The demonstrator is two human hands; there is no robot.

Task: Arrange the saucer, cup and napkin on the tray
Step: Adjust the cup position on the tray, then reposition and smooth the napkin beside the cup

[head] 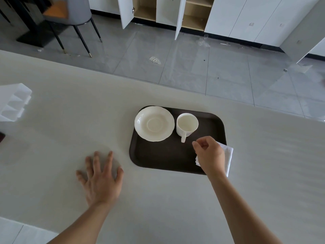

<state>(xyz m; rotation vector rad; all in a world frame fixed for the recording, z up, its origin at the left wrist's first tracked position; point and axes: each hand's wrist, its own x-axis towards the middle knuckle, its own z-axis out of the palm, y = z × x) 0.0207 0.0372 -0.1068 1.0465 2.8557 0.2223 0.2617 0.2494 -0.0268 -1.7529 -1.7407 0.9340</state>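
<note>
A dark brown tray (163,155) lies on the pale table. On its far left part sits a white saucer (154,123), empty. Right beside it stands a white cup (187,124), upright on the tray, its handle pointing toward me. A folded white napkin (228,155) lies at the tray's near right corner, overhanging the rim; most of it is hidden under my right hand (209,154). That hand hovers over it with loosely curled fingers, just short of the cup handle, gripping nothing visible. My left hand (101,178) rests flat on the table, fingers spread, left of the tray.
A white plastic divided container (12,103) sits at the table's far left. The table's far edge (158,81) runs diagonally behind the tray, with grey tiled floor, a chair (77,18) and open white cabinets (167,13) beyond.
</note>
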